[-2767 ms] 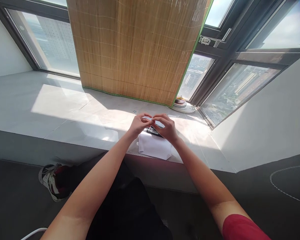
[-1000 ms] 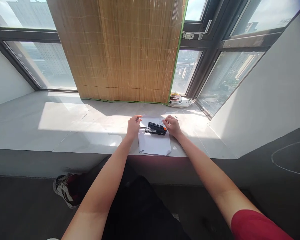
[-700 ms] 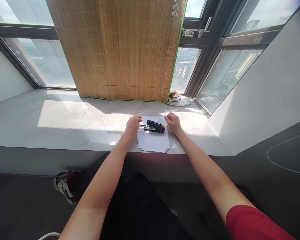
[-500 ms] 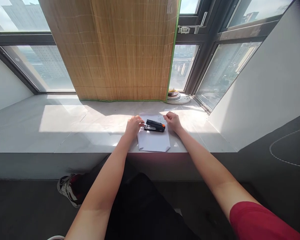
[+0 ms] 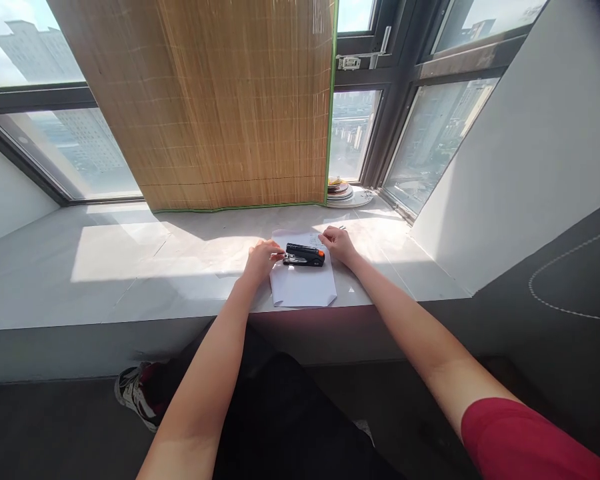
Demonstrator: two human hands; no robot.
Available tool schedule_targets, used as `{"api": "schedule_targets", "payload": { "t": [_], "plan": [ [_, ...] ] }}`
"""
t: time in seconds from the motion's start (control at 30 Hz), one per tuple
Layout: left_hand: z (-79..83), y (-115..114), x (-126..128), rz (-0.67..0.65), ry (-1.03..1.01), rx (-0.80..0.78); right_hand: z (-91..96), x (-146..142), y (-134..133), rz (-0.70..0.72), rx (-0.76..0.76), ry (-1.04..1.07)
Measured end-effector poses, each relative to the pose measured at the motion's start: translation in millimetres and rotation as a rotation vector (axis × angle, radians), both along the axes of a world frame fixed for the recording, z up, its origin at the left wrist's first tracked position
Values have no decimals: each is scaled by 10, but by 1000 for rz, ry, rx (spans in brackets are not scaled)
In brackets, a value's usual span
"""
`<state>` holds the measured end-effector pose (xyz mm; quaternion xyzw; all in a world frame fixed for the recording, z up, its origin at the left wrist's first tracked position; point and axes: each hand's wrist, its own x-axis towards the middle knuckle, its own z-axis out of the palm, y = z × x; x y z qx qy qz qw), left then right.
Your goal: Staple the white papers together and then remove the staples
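A black stapler (image 5: 306, 256) with an orange patch at its right end lies on its long side across white paper (image 5: 304, 287) on the window sill. Its left end shows a metal part and a gap between its arms. My left hand (image 5: 263, 259) is closed, its fingertips at that left end of the stapler. My right hand (image 5: 338, 243) is curled by the paper's upper right edge, just behind the orange end. What its fingers pinch, if anything, is hidden. Faint marks show on the upper part of the paper, and its lower corners look bent.
The pale sill (image 5: 125, 267) runs along the windows, with its front edge just below the paper. A bamboo blind (image 5: 235, 107) hangs down close to the sill. Stacked plates (image 5: 341, 192) stand in the back right corner, beside the window frame (image 5: 397, 120).
The whole view has tilted and shifted a little, moving the scene slightly left. Both hands and the stapler keep nearly the same places on the paper.
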<state>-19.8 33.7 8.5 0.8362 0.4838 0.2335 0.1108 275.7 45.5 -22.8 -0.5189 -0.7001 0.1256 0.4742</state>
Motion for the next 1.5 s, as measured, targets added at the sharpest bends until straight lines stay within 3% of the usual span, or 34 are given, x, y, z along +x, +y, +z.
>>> {"api": "schedule_targets", "payload": {
  "t": [0.43, 0.57, 0.67, 0.83, 1.03, 1.27, 1.37, 1.5],
  "plan": [
    [70, -50, -86, 11, -45, -115, -17, 4, 2, 2, -1, -24],
    [74, -16, -201, 82, -115, -108, 31, 5, -29, 9, -1, 4],
    [91, 6, -288, 144, -239, -158, 92, -35, -120, 125, 13, 9],
    [114, -8, -278, 84, -464, -353, 66, -252, -269, 430, 10, -136],
    [145, -97, -38, -37, -638, -639, -82, -377, -209, 398, 61, -243],
    [226, -157, 36, -51, -636, -664, 13, -371, -263, 353, -47, -257],
    [189, -114, 68, 96, -543, -530, 36, -409, -277, 336, -28, -270],
    [52, -43, 137, 543, -269, -140, 36, -378, -285, 319, 11, -300]
  ]
}}
